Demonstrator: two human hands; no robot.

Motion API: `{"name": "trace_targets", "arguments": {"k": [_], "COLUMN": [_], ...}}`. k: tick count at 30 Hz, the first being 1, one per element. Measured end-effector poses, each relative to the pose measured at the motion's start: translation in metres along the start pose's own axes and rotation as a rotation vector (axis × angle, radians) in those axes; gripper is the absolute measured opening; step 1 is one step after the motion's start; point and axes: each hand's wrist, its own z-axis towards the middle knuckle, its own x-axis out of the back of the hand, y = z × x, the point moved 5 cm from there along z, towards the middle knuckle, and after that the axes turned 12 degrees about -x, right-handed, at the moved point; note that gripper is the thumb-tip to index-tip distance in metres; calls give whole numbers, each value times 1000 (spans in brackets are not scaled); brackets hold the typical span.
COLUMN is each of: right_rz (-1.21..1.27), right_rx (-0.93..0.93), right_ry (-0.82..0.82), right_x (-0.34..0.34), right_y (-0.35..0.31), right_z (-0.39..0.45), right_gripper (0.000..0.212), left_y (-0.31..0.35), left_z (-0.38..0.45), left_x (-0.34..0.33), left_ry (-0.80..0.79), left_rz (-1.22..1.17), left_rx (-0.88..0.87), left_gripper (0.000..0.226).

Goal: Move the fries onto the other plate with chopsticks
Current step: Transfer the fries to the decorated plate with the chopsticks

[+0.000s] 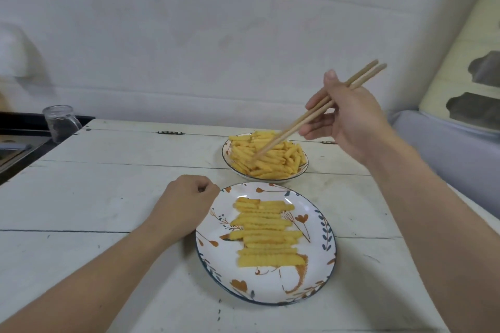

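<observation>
A heap of yellow crinkle-cut fries (273, 158) fills the far plate (270, 178), a white dish with a dark rim. My right hand (349, 116) holds a pair of wooden chopsticks (305, 119) above it, their tips down among the fries near the heap's middle. Closer to me lies a flowered plate (311, 273) with several fries (266, 232) laid side by side in a neat column. My left hand (186, 204) rests as a loose fist on the table, just touching the flowered plate's left rim and holding nothing.
The white plank table (108, 197) has a metal hinge (170, 132) at its far edge. A clear glass mug (60, 123) stands at the far left corner beside a dark counter. A grey cushion (446, 149) lies to the right.
</observation>
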Motion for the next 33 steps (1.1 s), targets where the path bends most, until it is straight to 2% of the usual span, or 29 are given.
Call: {"name": "trace_targets", "arguments": {"k": [4,8,12,16,22,28,31,33], "right_rz": [-230,-333,-372,-277,-364,-317,-191,-78], "right_rx": [-125,-161,-94,-14,-85,-69,-33,15], "right_ry": [-279,-374,-346,-312,-347,-344,-281,-170], "right_x": [-14,-24,-21,-12,-17,-11,2,16], "right_y": [1,14,15,5,23,22,16,15], "right_z": [-44,-76,-81,-82,-77,-72,-61,-45], "right_gripper": [55,51,41,37,46,44,42,43], "left_y": [0,-3,-2,-2,-1,-1,0,0], "left_z": [0,0,0,0,-1,-2,-2,-3], "left_x": [1,0,0,0,1,0,0,0], "left_ry": [-12,-9,-15,-19,-15,-34,-38,-34], "left_rz": [-6,-1,5,13,16,-6,4,10], "left_rx": [6,13,13,15,22,32,35,38], "left_gripper": [36,34,32,32,32,31,31,30]}}
